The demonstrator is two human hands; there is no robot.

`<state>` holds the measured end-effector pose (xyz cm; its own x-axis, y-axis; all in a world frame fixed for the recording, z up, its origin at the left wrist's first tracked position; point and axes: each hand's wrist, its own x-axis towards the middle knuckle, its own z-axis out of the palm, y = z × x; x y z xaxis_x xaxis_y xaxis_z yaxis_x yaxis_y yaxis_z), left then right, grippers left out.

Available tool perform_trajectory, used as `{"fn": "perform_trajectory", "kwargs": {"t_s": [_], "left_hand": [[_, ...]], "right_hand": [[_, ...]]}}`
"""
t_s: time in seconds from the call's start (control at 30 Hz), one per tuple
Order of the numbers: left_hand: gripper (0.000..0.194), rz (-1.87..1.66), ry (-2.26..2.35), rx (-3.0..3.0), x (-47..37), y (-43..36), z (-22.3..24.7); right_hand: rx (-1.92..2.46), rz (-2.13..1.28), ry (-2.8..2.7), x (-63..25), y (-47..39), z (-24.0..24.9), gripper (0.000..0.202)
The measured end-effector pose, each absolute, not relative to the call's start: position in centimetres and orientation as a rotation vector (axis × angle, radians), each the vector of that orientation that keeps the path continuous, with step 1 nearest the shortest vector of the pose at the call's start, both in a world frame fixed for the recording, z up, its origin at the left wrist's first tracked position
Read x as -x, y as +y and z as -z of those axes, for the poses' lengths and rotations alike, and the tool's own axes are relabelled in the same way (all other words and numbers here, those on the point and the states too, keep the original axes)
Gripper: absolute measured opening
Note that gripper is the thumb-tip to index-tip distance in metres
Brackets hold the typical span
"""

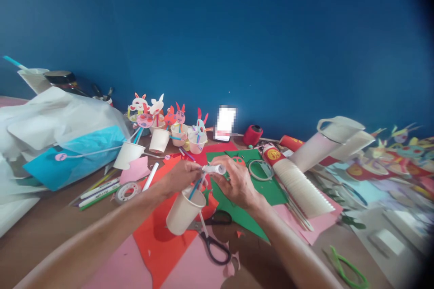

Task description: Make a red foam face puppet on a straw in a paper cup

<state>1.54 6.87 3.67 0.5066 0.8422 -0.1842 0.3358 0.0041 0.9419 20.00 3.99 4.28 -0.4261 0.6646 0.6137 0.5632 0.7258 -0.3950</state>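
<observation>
In the head view, I have a small white roll point(215, 170) of what looks like thin paper or tape, up in front of me, above a tilted-looking white paper cup point(183, 214). My left hand point(185, 177) pinches it near its left end with the fingertips, and my right hand point(236, 184) is curled around its right end, thumb below and fingers above, with the open end of the tube facing me.

I judge it to be almost weightless and soft-walled, easily squashed or creased, so a light fingertip pinch near each end should suit it better than a squeeze across the middle. It is slim and probably a little slick, so it could twist between my fingers.

Just below it, a blue drinking straw point(194, 191) leans out of the cup; I cannot tell whether its top meets the roll. The straw should be springy but would kink if pressed hard. The cup looks light and easily tipped; I would steady it low on its wall, since the rim gives more readily.

Beside the cup's base, black-handled scissors point(206, 240) lie partly over an orange-red paper sheet point(159, 230) on the brown counter point(50, 230), and should be heavier and stiffer.
</observation>
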Motion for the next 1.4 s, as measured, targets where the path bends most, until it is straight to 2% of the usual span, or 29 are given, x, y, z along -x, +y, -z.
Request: {"fn": "perform_trajectory", "kwargs": {"t_s": [0.47, 0.7, 1.03, 1.2, 1.4], "left_hand": [[0.02, -0.51, 1.032, -1.567, -2.0, 6.4, -3.4], [0.03, -0.523, 0.982, -1.575, -1.6, 6.6, -3.3], [0.029, -0.56, 0.985, -1.572, -0.8, 6.9, -4.3], [0.036, -0.533, 0.964, -1.601, -0.8, 6.8, -4.1], [0.024, -0.499, 0.965, -1.633, -1.4, 6.2, -4.4]], "right_hand": [[0.999, -0.183, -2.185, -20.0, 4.1, -4.3, 0.015], [1.038, -0.178, -2.238, -20.7, 4.1, -4.5, 0.017], [1.04, -0.166, -2.095, -21.1, 4.1, -5.4, 0.014], [0.922, -0.179, -2.099, -20.9, 3.8, -5.5, 0.016], [0.926, -0.157, -2.185, -20.4, 3.9, -4.8, 0.018]]}}
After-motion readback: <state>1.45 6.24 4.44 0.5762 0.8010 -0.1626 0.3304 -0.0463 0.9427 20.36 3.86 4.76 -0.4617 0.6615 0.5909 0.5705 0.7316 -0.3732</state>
